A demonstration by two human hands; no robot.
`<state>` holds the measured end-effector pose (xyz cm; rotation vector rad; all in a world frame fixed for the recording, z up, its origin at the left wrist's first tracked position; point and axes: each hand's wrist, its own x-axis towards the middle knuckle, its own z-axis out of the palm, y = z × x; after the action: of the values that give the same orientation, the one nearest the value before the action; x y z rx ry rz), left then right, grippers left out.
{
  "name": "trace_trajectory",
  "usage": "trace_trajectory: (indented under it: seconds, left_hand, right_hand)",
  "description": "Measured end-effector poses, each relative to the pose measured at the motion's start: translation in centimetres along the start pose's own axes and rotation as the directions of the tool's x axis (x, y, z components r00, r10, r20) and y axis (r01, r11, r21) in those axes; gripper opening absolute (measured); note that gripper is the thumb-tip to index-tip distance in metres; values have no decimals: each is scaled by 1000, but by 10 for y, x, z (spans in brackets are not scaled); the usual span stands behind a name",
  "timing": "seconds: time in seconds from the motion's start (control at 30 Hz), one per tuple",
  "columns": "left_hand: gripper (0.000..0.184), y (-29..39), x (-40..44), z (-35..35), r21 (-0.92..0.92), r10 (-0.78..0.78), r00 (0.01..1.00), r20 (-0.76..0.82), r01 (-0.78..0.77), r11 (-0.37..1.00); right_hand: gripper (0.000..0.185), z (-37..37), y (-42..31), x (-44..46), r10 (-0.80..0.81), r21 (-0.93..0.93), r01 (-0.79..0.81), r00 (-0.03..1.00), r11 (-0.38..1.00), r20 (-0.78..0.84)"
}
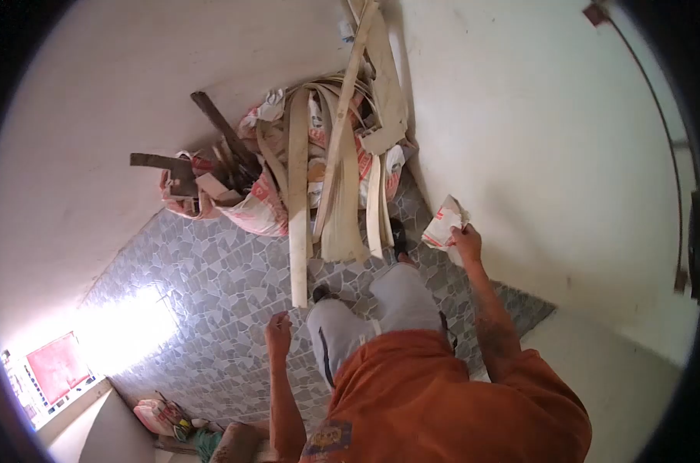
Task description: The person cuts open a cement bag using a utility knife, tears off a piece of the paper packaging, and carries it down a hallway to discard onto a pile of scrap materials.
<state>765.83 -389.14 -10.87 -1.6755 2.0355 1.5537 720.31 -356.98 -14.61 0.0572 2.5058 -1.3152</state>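
My right hand (465, 244) is closed on the edge of a torn, folded piece of sack paper (442, 224), off-white with red print, held out near the right wall. On the other side, my left hand (278, 336) hangs over the tiled floor with its fingers curled in, and I see nothing in it. Long pale flexible strips (340, 208) lean and droop over a heap of sacks in front of my feet. The end of one narrow strip (298, 262) hangs just above my left hand, apart from it.
Printed sacks (257, 208) in the corner hold dark wood pieces (219, 119) and scraps. A pale board (384, 77) leans against the wall. Bright light falls through a doorway (60, 366) at lower left, near a bundle (157, 417) on the patterned floor (219, 278).
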Motion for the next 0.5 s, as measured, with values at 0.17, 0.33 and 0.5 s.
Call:
trace_trajectory:
  seconds: [0.17, 0.33, 0.5]
  left_hand:
    - [28, 135, 55, 140, 207, 187, 977, 97, -204, 957]
    - [29, 189, 185, 316, 212, 431, 845, 316, -505, 837]
    - [21, 234, 333, 468, 444, 574, 614, 542, -789, 424]
  right_hand:
    - [19, 37, 53, 134, 134, -66, -127, 984, 990, 119]
    - [24, 48, 24, 191, 163, -70, -153, 974, 986, 156]
    - [22, 40, 29, 197, 156, -187, -123, 973, 974, 171]
